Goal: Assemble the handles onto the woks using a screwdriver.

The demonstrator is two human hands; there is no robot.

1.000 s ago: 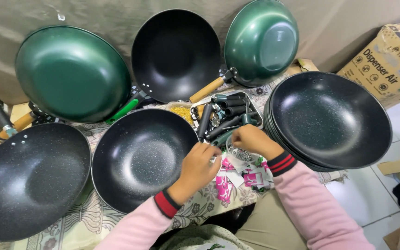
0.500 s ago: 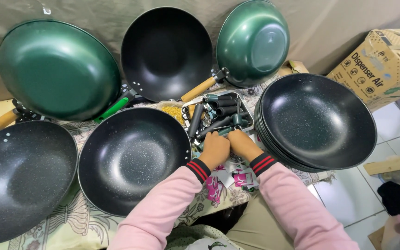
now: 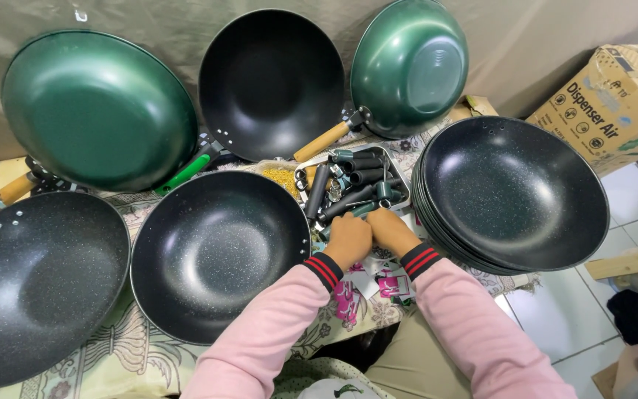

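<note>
Both hands meet at the near edge of the metal tray point(image 3: 400, 171) of dark handles point(image 3: 348, 201). The left hand point(image 3: 349, 240) and right hand point(image 3: 391, 230) are curled side by side, knuckles up; what the fingers grip cannot be told. Left of the tray lies a black speckled wok point(image 3: 219, 255); right of it, a stack of black woks point(image 3: 511, 193). Beyond the tray, green woks point(image 3: 97, 111) lean on a cloth.
</note>
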